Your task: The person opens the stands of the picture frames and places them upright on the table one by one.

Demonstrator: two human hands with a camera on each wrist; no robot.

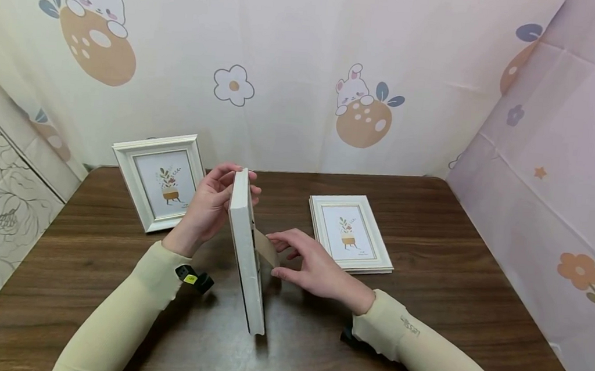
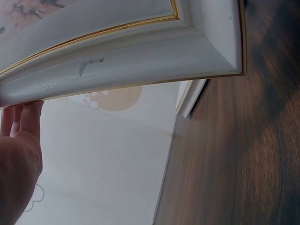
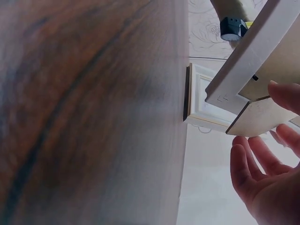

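- Left hand (image 1: 211,199), raised, grips the picture frame (image 1: 245,251) near its top.
- Right hand (image 1: 314,265) is at the brown stand (image 1: 265,248), thumb and fingers apart.
- Picture frame: mid-table, front facing left, long axis roughly upright.

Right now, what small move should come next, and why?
I would probably let the right hand ease the brown flap slightly outward: it angles away from the back of the middle frame, beside that hand, while the left hand holds that frame upright.
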